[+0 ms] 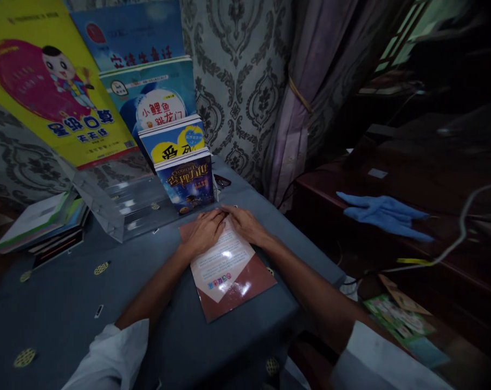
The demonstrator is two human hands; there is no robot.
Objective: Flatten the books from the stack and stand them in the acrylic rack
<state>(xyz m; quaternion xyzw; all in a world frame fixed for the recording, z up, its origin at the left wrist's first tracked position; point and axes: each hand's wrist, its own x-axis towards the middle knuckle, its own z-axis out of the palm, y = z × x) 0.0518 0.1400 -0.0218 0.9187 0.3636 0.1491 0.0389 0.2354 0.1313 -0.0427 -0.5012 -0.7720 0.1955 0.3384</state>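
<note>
A thin glossy book (221, 260) with a reddish-brown cover and a pale printed panel lies flat on the table. Its far end is under my hands, so that part is hidden. My left hand (206, 232) rests on the far left of the cover, palm down with fingers stretched out. From the other side, my right hand (245, 223) lies over the far right edge, its fingers extended and its fingertips close to those of the left. Neither hand appears to grip the book. Just beyond them stands a dark blue book (188, 184) at the front of a row.
A clear plastic rack (103, 208) holds upright books, including a yellow workbook (54, 86) at the left. Stacked books (42, 222) lie at the table's left. Glasses (222, 181) sit behind the rack. Blue gloves (383, 214) lie on a dark red surface to the right, beyond the table edge.
</note>
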